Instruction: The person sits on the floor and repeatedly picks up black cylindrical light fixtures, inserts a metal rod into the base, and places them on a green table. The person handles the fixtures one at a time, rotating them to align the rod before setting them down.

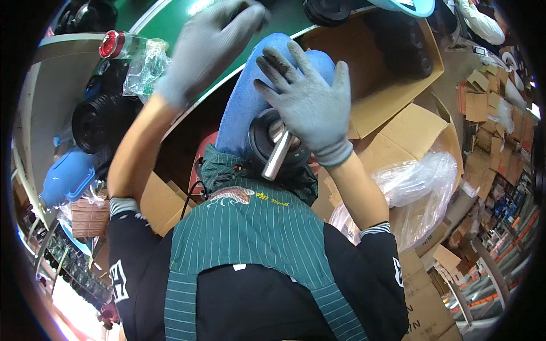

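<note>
A black round part with a shiny metal shaft [277, 154] rests on my lap, against my blue-jeaned thigh [250, 96]. My right hand [310, 102], in a grey glove, hovers over it with fingers spread, the palm close to or touching its top. My left hand [207, 45], also gloved, reaches up and forward to the green conveyor surface [170, 23]; its fingertips are curled at the top edge and I cannot tell whether they hold anything.
Black round parts [99, 122] sit on a grey shelf at left beside a blue object [65, 176] and a clear bottle with a red cap [116, 44]. An open cardboard box [392, 68] with black parts stands at right, with plastic bags [415, 187] and flattened cartons.
</note>
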A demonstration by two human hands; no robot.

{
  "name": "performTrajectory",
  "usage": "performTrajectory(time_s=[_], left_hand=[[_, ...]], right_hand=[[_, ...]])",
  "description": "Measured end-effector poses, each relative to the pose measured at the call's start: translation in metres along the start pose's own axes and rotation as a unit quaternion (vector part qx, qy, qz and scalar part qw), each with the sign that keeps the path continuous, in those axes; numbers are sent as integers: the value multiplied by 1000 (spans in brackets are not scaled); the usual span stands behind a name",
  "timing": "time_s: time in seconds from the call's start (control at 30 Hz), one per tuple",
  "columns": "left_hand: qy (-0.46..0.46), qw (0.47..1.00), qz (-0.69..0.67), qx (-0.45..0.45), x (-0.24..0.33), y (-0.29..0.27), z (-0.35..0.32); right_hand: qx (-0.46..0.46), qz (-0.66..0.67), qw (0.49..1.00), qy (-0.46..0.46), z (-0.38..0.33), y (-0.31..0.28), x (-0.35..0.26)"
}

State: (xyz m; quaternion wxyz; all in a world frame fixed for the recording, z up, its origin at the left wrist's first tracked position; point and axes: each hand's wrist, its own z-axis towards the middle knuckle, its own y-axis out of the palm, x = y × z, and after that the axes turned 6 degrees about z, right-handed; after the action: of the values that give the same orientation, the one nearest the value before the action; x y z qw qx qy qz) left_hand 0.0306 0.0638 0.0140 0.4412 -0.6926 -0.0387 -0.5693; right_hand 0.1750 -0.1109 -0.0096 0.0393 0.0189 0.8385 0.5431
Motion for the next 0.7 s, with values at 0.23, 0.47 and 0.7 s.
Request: performTrajectory(time_s=[0.23,0.47,0.7], left_hand=[[29,838,438,-324,135,55,-72],[-109,818,555,-107,100,128,-106],[-130,848,508,-70,119,98,-132]], right_hand=[[-98,-36,994,14,15,-29,10],[-9,-12,1000,-11,18,-26,4],[-11,-109,977,-185,-23,-87,-36]])
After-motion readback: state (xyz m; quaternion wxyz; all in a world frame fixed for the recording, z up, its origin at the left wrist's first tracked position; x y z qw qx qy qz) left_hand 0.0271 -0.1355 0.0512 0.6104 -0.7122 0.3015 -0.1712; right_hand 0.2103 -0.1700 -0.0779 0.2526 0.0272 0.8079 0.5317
